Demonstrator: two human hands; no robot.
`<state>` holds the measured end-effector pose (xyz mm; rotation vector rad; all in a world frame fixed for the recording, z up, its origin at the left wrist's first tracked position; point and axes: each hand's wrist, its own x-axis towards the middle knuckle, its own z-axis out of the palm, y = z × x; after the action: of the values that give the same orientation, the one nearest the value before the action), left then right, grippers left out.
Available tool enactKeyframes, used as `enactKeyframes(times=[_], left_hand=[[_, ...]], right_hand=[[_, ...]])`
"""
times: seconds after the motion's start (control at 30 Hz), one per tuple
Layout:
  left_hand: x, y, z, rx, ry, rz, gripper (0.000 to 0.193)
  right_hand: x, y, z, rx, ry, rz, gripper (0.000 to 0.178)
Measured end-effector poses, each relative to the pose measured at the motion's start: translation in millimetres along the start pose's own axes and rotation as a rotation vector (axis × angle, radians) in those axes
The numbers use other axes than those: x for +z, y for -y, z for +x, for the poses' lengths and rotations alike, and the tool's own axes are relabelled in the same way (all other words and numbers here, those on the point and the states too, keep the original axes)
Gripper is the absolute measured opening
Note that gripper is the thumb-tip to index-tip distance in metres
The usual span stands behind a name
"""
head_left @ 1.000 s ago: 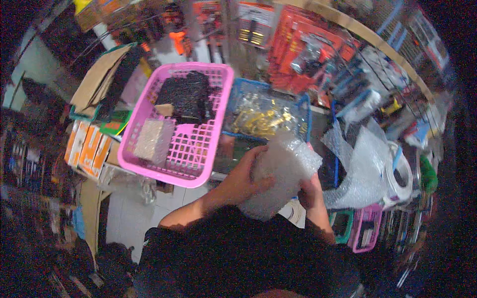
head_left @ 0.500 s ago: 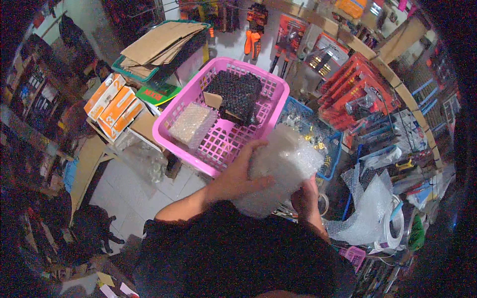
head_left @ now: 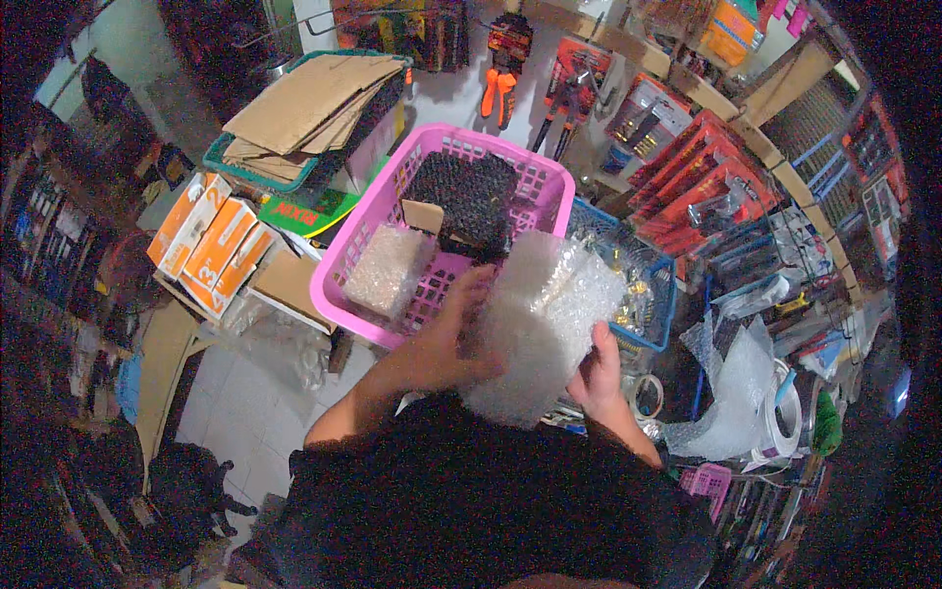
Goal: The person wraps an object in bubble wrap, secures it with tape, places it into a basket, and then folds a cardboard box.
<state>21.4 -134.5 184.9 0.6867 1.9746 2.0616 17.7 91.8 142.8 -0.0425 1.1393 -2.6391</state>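
Bubble-wrapped bundle at frame centre, just below the pink basket | left hand spread flat over its left side, fingers wide | right hand gripping its lower right edge, fingers curled | blue basket right of it

The person wears a dark, near-black top with short sleeves; its cloth fills the lower middle of the view. Both forearms are bare from the sleeve hems down to the fingers. The left hand and right hand carry no gloves, rings or watch that show
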Motion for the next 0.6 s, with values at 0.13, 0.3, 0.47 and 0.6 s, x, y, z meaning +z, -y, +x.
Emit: enactKeyframes(times=[0.13, 0.3, 0.47, 0.6], left_hand=[[-17.6, -5.0, -7.1, 0.036, -0.030, 0.214, 0.100], [-46.2, 6.7, -13.7, -0.006, -0.254, 0.318, 0.100], [-50.9, -4.1, -7.8, 0.052, -0.429, 0.618, 0.095], [-50.3, 17.8, 2.1, 0.205, -0.480, 0.898, 0.097]], right_hand=[[26.8, -7.7, 14.0, -0.012, 0.013, -0.072, 0.067], [57.9, -25.0, 40.2, -0.080, -0.129, -0.275, 0.063], [83.0, -35.6, 40.8, -0.109, -0.253, -0.426, 0.064], [82.2, -45.6, 48.0, -0.056, -0.115, -0.468, 0.070]])
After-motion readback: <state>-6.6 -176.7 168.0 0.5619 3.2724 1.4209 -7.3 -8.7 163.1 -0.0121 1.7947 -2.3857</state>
